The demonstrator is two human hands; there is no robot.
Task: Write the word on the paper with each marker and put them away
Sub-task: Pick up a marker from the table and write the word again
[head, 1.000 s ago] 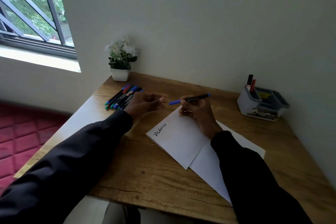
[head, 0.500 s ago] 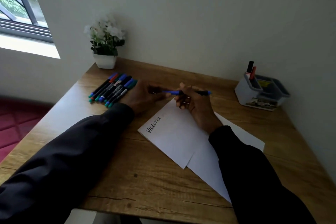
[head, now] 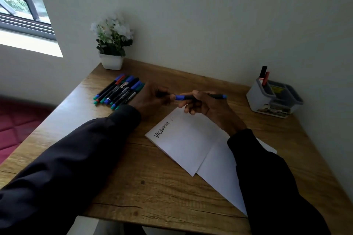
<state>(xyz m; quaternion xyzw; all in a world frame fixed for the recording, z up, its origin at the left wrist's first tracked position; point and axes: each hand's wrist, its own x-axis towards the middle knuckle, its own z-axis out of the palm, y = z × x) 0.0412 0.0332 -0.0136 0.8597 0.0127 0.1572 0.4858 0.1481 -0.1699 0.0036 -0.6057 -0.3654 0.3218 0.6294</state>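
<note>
Right hand (head: 208,107): fingers curled round the barrel of a blue marker (head: 216,96), held level above the far edge of the paper.
Left hand (head: 149,97): fingertips pinch the marker's blue cap end.
Paper (head: 187,145): folded white sheet at mid-desk, "Victoria" written in black along its left edge; a second sheet (head: 217,171) lies partly under it.
Row of markers (head: 119,91): capped, side by side, far left, just beside the left hand.
Desk organiser (head: 273,99): far right by the wall, a black and a red marker (head: 264,76) standing in its left compartment.
Potted plant (head: 112,44): far left corner of the wooden desk (head: 152,187).
</note>
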